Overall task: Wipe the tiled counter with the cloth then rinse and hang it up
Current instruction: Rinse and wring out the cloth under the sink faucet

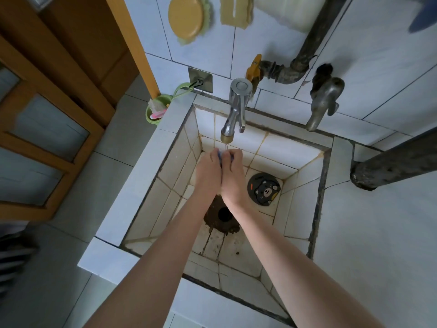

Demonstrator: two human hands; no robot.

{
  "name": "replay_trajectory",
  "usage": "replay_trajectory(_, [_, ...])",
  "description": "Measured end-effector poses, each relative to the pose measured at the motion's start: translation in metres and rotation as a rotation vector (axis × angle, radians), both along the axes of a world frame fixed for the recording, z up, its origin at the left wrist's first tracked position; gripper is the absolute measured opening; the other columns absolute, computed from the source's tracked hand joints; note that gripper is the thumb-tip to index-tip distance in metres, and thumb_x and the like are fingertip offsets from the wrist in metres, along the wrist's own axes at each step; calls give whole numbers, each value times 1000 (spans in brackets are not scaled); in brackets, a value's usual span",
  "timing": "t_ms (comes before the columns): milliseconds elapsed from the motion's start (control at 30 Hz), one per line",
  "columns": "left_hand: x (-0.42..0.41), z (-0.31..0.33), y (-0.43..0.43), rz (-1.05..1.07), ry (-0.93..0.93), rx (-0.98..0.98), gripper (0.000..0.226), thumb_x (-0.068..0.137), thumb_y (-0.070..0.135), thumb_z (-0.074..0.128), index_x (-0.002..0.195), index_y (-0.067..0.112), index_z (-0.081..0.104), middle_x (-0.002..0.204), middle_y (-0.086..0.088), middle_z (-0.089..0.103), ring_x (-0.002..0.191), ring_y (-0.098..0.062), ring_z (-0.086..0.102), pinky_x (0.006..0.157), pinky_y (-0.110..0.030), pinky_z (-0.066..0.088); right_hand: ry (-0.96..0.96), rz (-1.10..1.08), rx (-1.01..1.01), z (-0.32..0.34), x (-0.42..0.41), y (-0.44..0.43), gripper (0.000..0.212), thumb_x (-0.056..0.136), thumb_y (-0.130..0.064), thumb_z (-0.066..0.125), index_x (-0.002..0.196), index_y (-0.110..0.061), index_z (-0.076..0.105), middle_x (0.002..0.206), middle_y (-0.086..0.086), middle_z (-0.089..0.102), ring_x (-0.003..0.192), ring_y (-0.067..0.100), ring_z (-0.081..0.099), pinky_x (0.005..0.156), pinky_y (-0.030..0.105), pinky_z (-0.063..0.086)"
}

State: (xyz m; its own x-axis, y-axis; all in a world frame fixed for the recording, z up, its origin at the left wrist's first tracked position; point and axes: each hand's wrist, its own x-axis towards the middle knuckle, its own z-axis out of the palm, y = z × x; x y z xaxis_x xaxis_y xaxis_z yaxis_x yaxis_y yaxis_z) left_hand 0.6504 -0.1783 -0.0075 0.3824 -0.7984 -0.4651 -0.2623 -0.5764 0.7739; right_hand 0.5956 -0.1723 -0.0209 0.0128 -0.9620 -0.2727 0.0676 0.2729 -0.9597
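Observation:
My left hand [209, 172] and my right hand [233, 176] are pressed together over the tiled sink [175, 150], just below the spout of the chrome tap [234, 110]. Both are closed around a blue cloth [220, 155], of which only a small edge shows between my fingers. A thin stream of water falls from the spout onto my hands. The white tiled counter [378, 245] lies to the right of the sink.
A dark drain hole [223, 215] and a round bear-printed drain cover [263, 189] lie on the sink floor. A steel wall hook [199, 79] holds a green cup [157, 110]. An old tap [324, 100], pipes [305, 55] and a wooden door [47, 102] surround the sink.

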Motion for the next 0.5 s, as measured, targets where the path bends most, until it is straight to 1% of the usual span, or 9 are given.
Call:
replay_trajectory(67, [2,-4,-4,10,-14,63,49,98,12,39,144,2,23,139,-13,43,120,-23,49,100,-29,36,114,6,37,-4,-3,-10,21,103,-27,32,95,-11,44,73,-3,50,58,4,50,54,21,42])
replay_trajectory(100, [5,-5,-4,-50,-46,50,49,98,13,41,143,3,25,137,-13,46,118,-23,50,99,-29,38,150,23,58,-6,-4,-15,24,103,-28,31,95,-11,46,72,-3,50,60,7,50,57,25,43])
replay_trajectory(133, [5,-4,-3,-30,39,37,45,99,18,40,140,2,32,133,-14,49,117,-25,52,99,-30,41,162,36,83,-7,-4,-19,26,103,-29,31,94,-12,48,74,-2,51,64,12,52,62,30,46])
replay_trajectory(200, [7,-5,-3,-68,45,-17,40,101,27,34,128,3,50,125,-15,57,114,-28,55,97,-38,45,164,51,145,-6,-2,-27,28,102,-29,32,92,-13,52,80,3,55,76,20,57,75,38,49])
replay_trajectory(267, [6,-2,-6,-29,80,-78,33,102,25,32,116,8,56,109,-12,61,99,-26,60,80,-30,52,168,12,185,-4,-4,-32,23,101,-26,37,90,-15,54,84,4,58,83,23,61,80,36,53])
replay_trajectory(333, [9,0,-10,48,132,-116,23,101,18,32,104,8,52,89,-5,57,78,-17,58,56,-16,48,57,-63,195,-2,-12,-31,13,98,-21,46,90,-16,55,87,2,60,85,20,63,75,30,54])
replay_trajectory(367, [12,0,-12,68,128,-128,21,101,16,33,103,6,51,88,-6,56,77,-15,57,53,-13,46,-54,-76,194,-3,-17,-29,7,96,-18,50,94,-15,56,90,3,61,87,20,63,75,28,54])
replay_trajectory(433, [18,-2,-14,42,120,-141,19,100,12,37,105,2,52,99,-15,59,88,-20,59,66,-20,51,-293,-72,185,-3,-29,-21,14,91,-11,56,104,-7,59,96,6,64,90,19,64,80,29,52])
replay_trajectory(500, [21,-2,-13,45,178,-152,15,98,6,40,101,7,54,109,-20,60,94,-24,61,74,-27,55,-424,-95,189,-4,-35,-18,26,86,-4,61,111,1,58,97,7,65,93,19,63,85,29,51])
